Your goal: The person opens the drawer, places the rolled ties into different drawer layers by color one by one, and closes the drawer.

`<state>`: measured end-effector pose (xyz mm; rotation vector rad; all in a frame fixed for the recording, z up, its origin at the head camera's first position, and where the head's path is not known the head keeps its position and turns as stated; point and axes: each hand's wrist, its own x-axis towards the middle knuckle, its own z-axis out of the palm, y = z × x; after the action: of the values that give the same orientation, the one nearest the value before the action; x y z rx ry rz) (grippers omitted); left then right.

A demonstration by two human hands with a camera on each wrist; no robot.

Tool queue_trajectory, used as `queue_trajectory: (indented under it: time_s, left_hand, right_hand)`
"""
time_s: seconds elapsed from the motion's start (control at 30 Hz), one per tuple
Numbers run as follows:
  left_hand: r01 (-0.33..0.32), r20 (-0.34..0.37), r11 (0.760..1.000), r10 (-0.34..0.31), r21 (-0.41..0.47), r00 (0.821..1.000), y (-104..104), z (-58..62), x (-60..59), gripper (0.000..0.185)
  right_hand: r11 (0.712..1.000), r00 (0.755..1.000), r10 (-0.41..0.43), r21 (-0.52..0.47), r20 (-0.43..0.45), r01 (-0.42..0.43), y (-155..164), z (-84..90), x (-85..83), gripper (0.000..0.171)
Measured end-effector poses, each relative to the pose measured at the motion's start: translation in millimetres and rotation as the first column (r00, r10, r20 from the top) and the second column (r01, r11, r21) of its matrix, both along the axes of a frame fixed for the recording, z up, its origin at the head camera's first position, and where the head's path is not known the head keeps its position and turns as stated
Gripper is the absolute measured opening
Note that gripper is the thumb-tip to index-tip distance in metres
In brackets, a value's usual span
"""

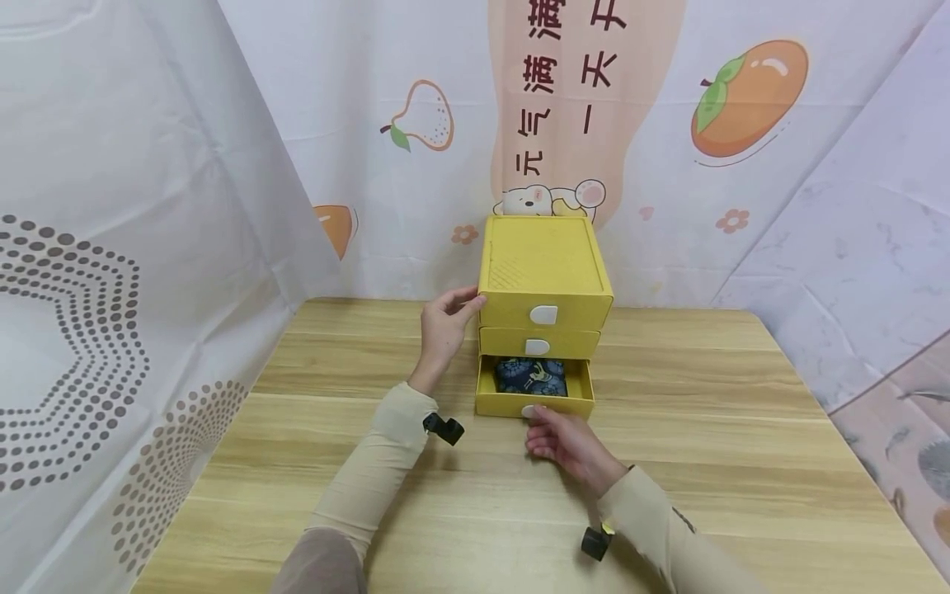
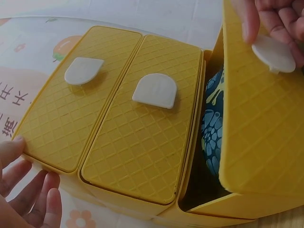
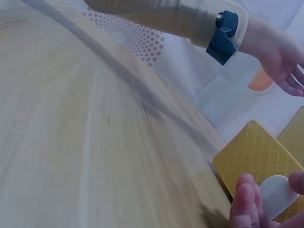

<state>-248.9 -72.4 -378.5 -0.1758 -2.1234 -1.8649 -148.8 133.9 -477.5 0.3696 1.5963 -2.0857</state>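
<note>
A small yellow cabinet (image 1: pixel 545 256) with several stacked drawers stands on the table. Its bottom drawer (image 1: pixel 497 404) is pulled partway out. Inside lies a dark blue patterned fabric item (image 1: pixel 530 377) with pale floral shapes; the left wrist view shows only a strip of it. My left hand (image 1: pixel 443 330) rests at the cabinet's upper left front corner, thumb at the front edge and relaxed fingers along the side. With thumb and fingers, my right hand (image 1: pixel 571 445) pinches the white handle (image 3: pixel 278 197) of the bottom drawer.
The two upper drawers (image 2: pixel 137 123) are closed, each with a white tab handle (image 2: pixel 156 90). Right behind the cabinet hangs a printed fabric backdrop (image 1: pixel 445 190). Wood-grain tabletop (image 1: pixel 712 437) extends to both sides and in front.
</note>
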Motion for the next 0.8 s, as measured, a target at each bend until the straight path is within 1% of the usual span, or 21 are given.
queue_trajectory:
  time_s: [0.17,0.33,0.53,0.8]
  left_hand:
    - [0.003,0.006,1.000,-0.003,0.004,1.000,-0.3,-0.5,-0.3,0.030]
    - [0.013,0.007,1.000,-0.013,0.013,1.000,-0.5,-0.4,-0.5,0.029]
    - [0.014,0.007,1.000,-0.014,0.020,1.000,-0.1,-1.1,-1.7,0.029]
    - [0.010,0.007,1.000,-0.010,0.016,1.000,-0.9,-2.1,-2.0,0.029]
  right_hand:
    - [1.000,1.000,-0.017,-0.006,0.005,0.017,-0.1,0.3,-7.3,0.035]
    - [1.000,1.000,-0.016,-0.025,0.003,0.016,0.4,0.7,-14.1,0.031]
    - [1.000,1.000,-0.020,-0.020,0.014,0.020,-0.5,3.0,-21.0,0.028]
    - [0.999,0.999,-0.036,-0.009,0.030,0.036,-1.5,6.9,-26.6,0.032]
